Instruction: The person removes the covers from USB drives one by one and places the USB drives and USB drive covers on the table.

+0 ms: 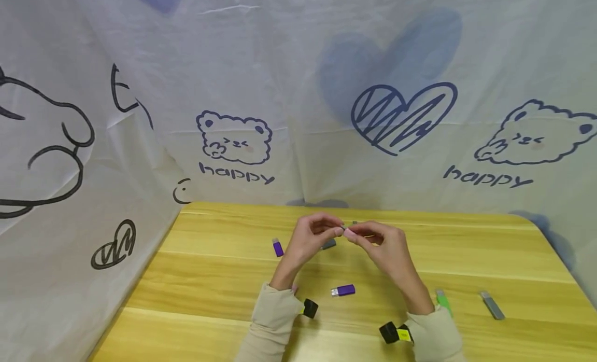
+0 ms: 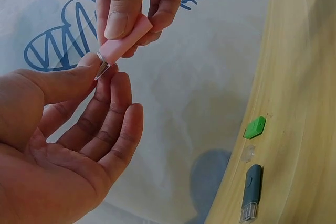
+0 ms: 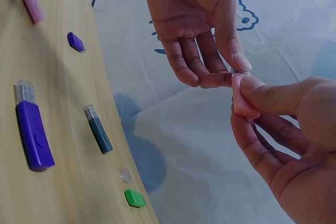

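Both hands meet over the far part of the table around a pink USB stick [image 2: 126,40]. My right hand [image 1: 386,246] pinches its pink body between thumb and fingers. At the stick's other end, my left hand [image 1: 310,240] pinches the clear cap [image 2: 102,70] between thumb and index finger, and its other fingers are loosely bent. Below the hands lies a grey USB stick [image 3: 98,129] with a clear end. Nearer the wrists rests a purple USB stick [image 1: 344,290], its clear end pointing left.
A short purple piece [image 3: 75,41] lies left of the hands. Toward the far edge are a short green piece [image 3: 135,198] and a loose clear cap [image 3: 125,176]. Another pink stick [image 3: 31,3] lies near the left wrist. Green [image 1: 443,301] and grey [image 1: 492,306] sticks lie at right.
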`<move>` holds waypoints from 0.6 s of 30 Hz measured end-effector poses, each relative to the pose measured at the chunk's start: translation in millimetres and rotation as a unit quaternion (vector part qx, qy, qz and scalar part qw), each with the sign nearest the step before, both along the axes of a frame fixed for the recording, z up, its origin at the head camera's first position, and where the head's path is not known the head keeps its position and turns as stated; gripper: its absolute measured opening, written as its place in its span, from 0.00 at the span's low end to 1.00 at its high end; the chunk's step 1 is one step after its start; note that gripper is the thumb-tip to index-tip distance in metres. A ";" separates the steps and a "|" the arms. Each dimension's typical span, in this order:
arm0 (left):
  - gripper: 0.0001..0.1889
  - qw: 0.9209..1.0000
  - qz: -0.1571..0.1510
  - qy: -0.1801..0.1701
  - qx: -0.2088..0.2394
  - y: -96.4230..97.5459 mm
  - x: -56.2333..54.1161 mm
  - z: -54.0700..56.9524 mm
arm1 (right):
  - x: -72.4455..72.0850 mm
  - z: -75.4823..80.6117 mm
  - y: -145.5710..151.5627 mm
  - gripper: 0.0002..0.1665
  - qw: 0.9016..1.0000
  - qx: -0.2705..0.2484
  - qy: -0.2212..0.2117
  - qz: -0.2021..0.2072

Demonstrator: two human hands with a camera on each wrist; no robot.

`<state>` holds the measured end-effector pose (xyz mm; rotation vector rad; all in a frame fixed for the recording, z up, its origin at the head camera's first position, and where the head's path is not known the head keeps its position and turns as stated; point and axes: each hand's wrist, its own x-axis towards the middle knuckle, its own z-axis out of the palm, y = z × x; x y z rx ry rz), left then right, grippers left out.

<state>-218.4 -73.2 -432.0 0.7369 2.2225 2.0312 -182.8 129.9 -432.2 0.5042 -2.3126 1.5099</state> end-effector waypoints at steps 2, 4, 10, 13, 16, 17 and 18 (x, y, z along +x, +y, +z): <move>0.09 1.000 0.006 -0.004 -0.004 0.2 0.5 -0.5 | 0.6 -1.7 -1.0 0.08 1.000 -0.009 0.000 0.002; 0.08 1.000 0.011 -0.006 -0.007 -0.2 1.0 -1.1 | 1.0 -3.2 -2.0 0.08 1.000 -0.015 0.000 0.001; 0.08 1.000 0.022 -0.001 -0.014 -1.3 2.4 -3.1 | 2.2 -6.8 -3.5 0.08 1.000 -0.011 -0.009 -0.005; 0.08 0.999 0.030 0.002 -0.016 -0.7 2.4 -2.7 | 2.1 -6.5 -2.4 0.08 1.000 0.002 0.000 -0.007; 0.07 0.999 0.038 0.002 -0.015 1.0 2.2 -1.3 | 2.5 -4.0 -0.9 0.07 1.000 0.009 0.012 -0.007; 0.07 0.999 0.040 0.002 -0.014 1.6 2.4 -0.7 | 2.6 -3.3 -0.4 0.07 1.000 0.009 0.016 -0.006; 0.07 0.999 0.042 0.001 -0.012 2.1 2.6 -0.2 | 2.6 -2.9 -0.1 0.07 1.000 0.008 0.018 -0.004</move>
